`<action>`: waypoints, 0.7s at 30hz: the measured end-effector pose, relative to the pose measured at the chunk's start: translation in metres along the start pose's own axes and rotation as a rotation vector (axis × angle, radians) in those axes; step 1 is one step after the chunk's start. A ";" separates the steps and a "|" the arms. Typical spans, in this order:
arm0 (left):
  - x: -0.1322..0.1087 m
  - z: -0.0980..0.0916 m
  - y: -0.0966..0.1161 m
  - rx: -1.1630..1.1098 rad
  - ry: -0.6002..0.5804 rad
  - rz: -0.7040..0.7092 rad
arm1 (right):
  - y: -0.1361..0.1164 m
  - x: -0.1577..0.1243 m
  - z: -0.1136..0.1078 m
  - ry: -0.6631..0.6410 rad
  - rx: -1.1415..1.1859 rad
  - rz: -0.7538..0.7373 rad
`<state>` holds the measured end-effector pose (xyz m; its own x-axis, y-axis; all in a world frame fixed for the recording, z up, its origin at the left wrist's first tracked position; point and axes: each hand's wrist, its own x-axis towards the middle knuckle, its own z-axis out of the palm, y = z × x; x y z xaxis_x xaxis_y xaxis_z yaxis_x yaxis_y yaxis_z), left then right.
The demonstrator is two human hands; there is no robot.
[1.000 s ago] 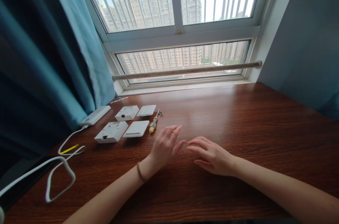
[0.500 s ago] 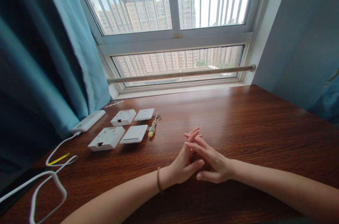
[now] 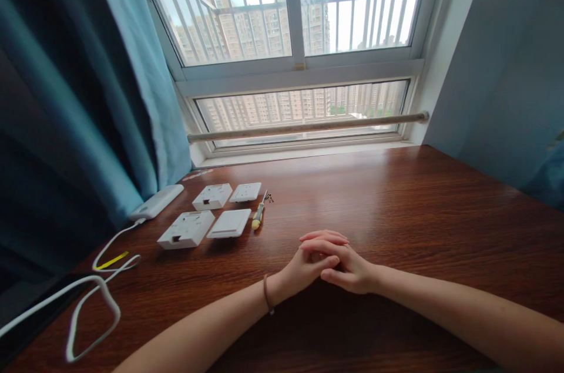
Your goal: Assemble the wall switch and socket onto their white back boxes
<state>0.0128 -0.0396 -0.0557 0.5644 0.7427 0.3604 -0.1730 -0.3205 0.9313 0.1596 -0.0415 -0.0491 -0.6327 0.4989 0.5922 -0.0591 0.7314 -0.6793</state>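
Observation:
My left hand (image 3: 298, 272), with a brown band at its wrist, and my right hand (image 3: 356, 270) are clasped with fingers interlaced above the brown table. Both are closed, and no object shows in them. To their left lies a yellow-and-grey screwdriver (image 3: 258, 217), with small screws (image 3: 269, 198) by its tip. Beside it are a white switch panel (image 3: 229, 224) and a white socket panel (image 3: 245, 191). Two white mounting boxes, the nearer box (image 3: 187, 231) and the farther box (image 3: 212, 197), sit further left.
A white power bank-like block (image 3: 157, 202) lies by the blue curtain (image 3: 158, 97), with a white cable (image 3: 115, 308) looping toward the front left. A yellow strip (image 3: 112, 261) lies near the cable. Behind the wooden table (image 3: 396, 202) stands a barred window with a rail (image 3: 308, 127).
My fingers, crossed loosely and stretched out before, have folded down over each other. The view has shifted slightly, so the things on the table appear a little further right.

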 end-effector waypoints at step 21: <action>0.008 0.005 0.018 -0.139 0.095 -0.181 | 0.001 0.002 0.003 0.043 0.051 0.145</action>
<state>0.0176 -0.0426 -0.0362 0.5189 0.8347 0.1845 -0.1897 -0.0981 0.9769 0.1561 -0.0411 -0.0502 -0.6036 0.6180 0.5037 -0.0090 0.6265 -0.7794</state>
